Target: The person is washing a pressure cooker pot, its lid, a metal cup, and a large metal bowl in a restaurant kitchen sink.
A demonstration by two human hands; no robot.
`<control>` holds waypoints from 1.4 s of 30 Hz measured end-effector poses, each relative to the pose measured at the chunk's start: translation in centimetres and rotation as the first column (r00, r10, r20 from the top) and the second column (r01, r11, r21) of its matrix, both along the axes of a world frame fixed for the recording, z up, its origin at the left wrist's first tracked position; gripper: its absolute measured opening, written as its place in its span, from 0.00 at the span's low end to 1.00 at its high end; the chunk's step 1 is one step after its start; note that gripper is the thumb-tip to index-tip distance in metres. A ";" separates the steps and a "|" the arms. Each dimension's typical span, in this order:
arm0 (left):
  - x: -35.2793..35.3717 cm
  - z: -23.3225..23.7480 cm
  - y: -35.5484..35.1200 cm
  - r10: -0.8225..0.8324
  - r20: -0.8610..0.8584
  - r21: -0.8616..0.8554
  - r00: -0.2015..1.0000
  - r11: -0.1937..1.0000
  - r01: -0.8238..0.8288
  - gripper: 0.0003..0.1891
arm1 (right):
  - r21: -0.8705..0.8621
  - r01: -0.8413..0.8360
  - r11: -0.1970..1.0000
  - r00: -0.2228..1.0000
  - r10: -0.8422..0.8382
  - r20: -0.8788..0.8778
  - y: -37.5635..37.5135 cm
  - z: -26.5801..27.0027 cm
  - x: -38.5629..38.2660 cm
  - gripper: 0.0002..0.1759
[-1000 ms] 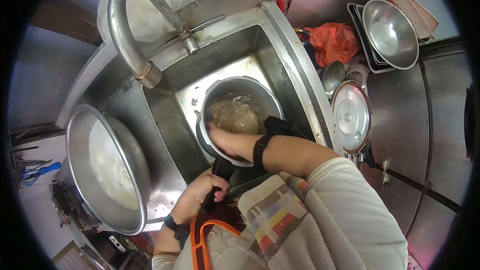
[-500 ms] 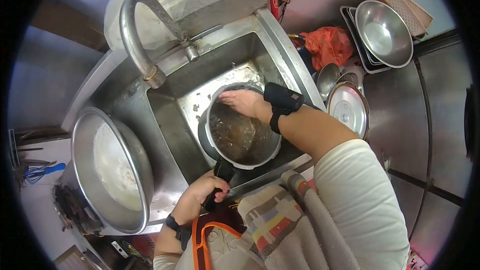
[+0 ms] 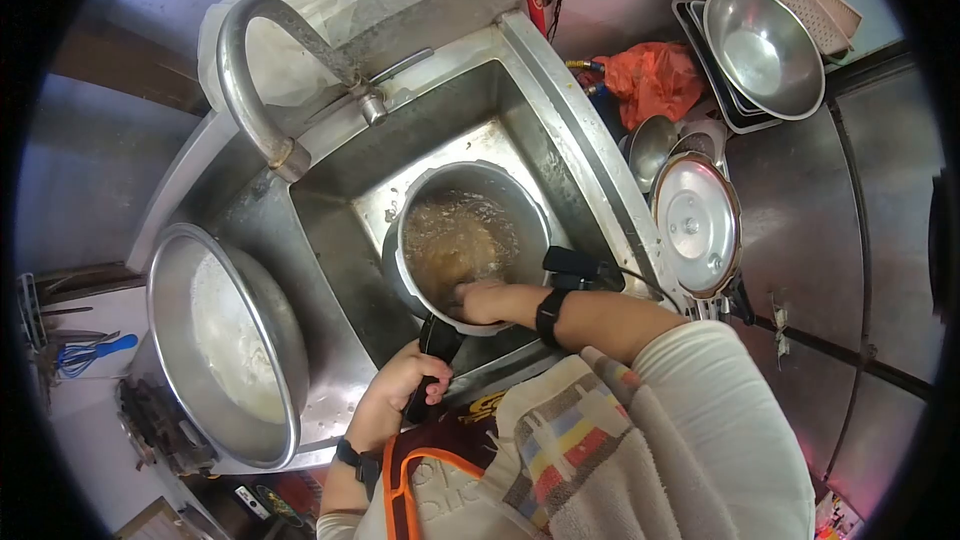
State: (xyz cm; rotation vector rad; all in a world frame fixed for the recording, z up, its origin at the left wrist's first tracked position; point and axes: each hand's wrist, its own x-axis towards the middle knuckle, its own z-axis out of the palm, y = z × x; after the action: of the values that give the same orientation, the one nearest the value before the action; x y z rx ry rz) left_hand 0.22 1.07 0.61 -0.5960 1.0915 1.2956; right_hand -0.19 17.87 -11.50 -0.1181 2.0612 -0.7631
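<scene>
A metal pot stands in the steel sink, with brownish, swirling water inside. My left hand is wrapped round the pot's black handle, on the near side. My right hand reaches into the pot near its near wall; its fingers are under the murky water and cannot be made out. A black device is strapped at my right wrist, over the pot's right side.
A large metal basin with whitish liquid sits left of the sink. The curved faucet arches over the sink's far left. At the right are a round lid, a steel bowl and a red plastic bag.
My right hand has moved from the pot's far wall down to the near side, into the water. The water now swirls more. My left hand still grips the handle.
</scene>
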 end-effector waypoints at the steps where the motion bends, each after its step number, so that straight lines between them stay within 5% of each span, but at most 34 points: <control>1: 0.0 0.1 -0.1 0.016 0.002 -0.006 1.000 1.000 -0.016 0.11 | 0.001 -0.054 0.999 0.999 0.054 -0.001 -0.1 -1.4 -0.1 0.23; 3: 0.1 0.3 -0.6 0.041 0.008 -0.019 0.999 0.999 -0.041 0.11 | 0.003 -0.155 0.988 0.988 0.155 -0.001 0.1 -1.6 -1.2 0.24; 4: 0.3 0.1 -0.9 0.048 0.015 -0.002 0.999 0.999 -0.048 0.11 | 0.191 -0.266 0.945 0.963 0.268 0.017 2.0 0.0 -1.6 0.24; 6: 0.4 -0.6 -1.6 0.065 0.028 0.032 0.997 0.997 -0.066 0.12 | 0.430 -0.272 0.861 0.885 0.399 -0.241 2.8 -5.8 -1.8 0.23; 8: 0.5 -1.0 -1.6 0.066 -0.008 0.041 0.998 0.997 -0.066 0.13 | 0.478 -0.149 0.866 0.790 0.395 -0.469 3.2 -9.0 -1.6 0.22; 12: 0.2 -0.2 -1.3 0.069 -0.001 0.012 0.998 0.998 -0.069 0.15 | 0.424 -0.273 0.864 0.957 0.288 0.030 -1.8 -6.1 -0.9 0.25; 15: 0.3 -1.0 -1.7 0.019 0.000 0.022 1.000 1.000 -0.019 0.16 | 0.109 -0.055 0.992 0.998 0.053 0.019 -2.2 2.5 -1.4 0.18; 16: 0.1 -0.9 -1.5 0.019 -0.011 -0.012 1.000 1.000 -0.019 0.15 | -0.071 0.143 0.987 0.985 -0.136 0.103 -3.2 2.6 -2.4 0.17; 17: 0.0 -0.5 -1.2 0.018 -0.021 -0.046 1.000 0.999 -0.019 0.15 | -0.228 0.343 0.911 0.929 -0.294 0.224 -4.1 2.7 -3.5 0.16; 19: 0.4 0.0 -0.9 0.016 -0.075 -0.105 0.997 0.994 -0.024 0.11 | -0.367 0.880 0.303 0.473 -0.475 0.742 -5.0 2.3 -6.6 0.18; 20: 0.7 -0.1 -1.3 -0.013 -0.073 -0.087 0.997 0.996 0.007 0.09 | -0.222 0.971 -0.088 0.181 -0.335 0.925 -5.3 1.9 -8.1 0.19; 22: 0.2 -0.2 -1.6 -0.079 -0.084 -0.068 0.993 0.995 0.073 0.08 | 0.199 0.763 -0.614 -0.386 -0.187 0.904 -4.8 -0.5 -12.6 0.16; 24: -0.4 -0.1 -1.1 -0.139 -0.101 -0.067 0.985 0.989 0.132 0.06 | 0.335 0.674 -0.659 -0.533 -0.120 0.838 -2.8 2.4 -13.6 0.15; 25: -0.5 0.0 -1.0 -0.149 -0.111 -0.078 0.983 0.987 0.141 0.06 | 0.194 0.699 -0.688 -0.414 -0.168 0.895 -4.8 1.2 -13.5 0.16; 27: -0.6 0.0 -0.7 -0.137 -0.118 -0.102 0.984 0.987 0.125 0.07 | -0.024 0.887 -0.461 -0.183 -0.399 0.899 -6.7 3.8 -10.4 0.20; 30: -1.0 0.5 0.3 -0.167 -0.116 -0.139 0.979 0.979 0.151 0.08 | -0.426 0.893 0.145 0.437 -0.505 0.744 -6.1 3.5 -4.6 0.24; 32: -1.0 -0.2 -0.4 -0.178 -0.092 -0.108 0.980 0.980 0.167 0.10 | -0.468 0.547 0.695 0.835 -0.405 0.373 -3.7 0.7 -2.2 0.25; 34: -1.0 0.1 -0.7 -0.124 -0.035 -0.164 0.992 0.980 0.117 0.11 | -0.216 0.008 0.976 1.000 -0.004 0.017 -0.8 -0.8 -0.2 0.28; 36: -1.1 0.2 -0.9 -0.088 -0.033 -0.104 0.996 0.991 0.084 0.13 | 0.155 -0.358 0.921 0.919 0.377 -0.114 3.0 -1.1 -0.7 0.27; 38: -0.8 -0.1 -1.2 -0.051 -0.008 -0.065 0.999 0.997 0.050 0.13 | 0.501 -0.335 0.798 0.765 0.541 -0.349 4.8 -4.5 -1.3 0.25; 41: -0.9 1.0 -0.3 -0.036 -0.055 -0.105 0.998 0.994 0.030 0.13 | 0.518 -0.254 0.817 0.792 0.483 -0.373 5.1 -4.6 -2.6 0.23; 42: -0.8 1.1 -0.4 -0.029 -0.057 -0.096 0.998 0.995 0.024 0.12 | 0.510 -0.277 0.814 0.852 0.454 -0.262 4.4 -2.8 -2.2 0.22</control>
State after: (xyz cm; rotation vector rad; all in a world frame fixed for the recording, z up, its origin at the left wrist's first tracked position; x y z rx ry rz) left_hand -0.63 0.72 1.72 -0.6157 1.2103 1.2499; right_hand -2.43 22.23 -14.27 -0.4194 2.4189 0.0110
